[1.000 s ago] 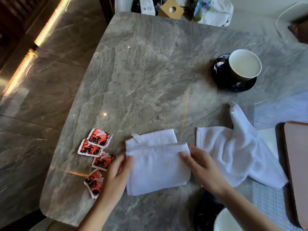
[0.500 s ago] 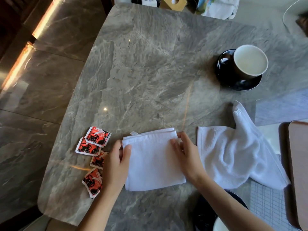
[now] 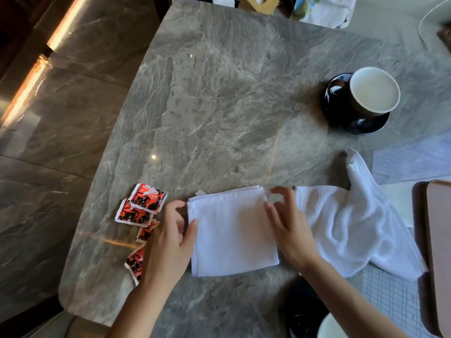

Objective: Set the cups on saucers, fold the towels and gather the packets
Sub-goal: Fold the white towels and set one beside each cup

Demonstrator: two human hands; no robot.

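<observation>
We're watching the folded towel (image 3: 234, 230) lying flat on the marble table (image 3: 219, 106), a hand at each side.

The left hand (image 3: 170, 245) is resting open against the towel's left edge, thumb touching the cloth. The right hand (image 3: 288, 228) is hovering over its right edge, fingers loosely bent, gripping nothing. Just left of the towel, the red packets (image 3: 144, 203) are lying clustered. Just right of it, the second towel (image 3: 353, 228) is lying rumpled. Beyond that, a cup (image 3: 373, 90) is sitting on its saucer (image 3: 361, 125).
</observation>
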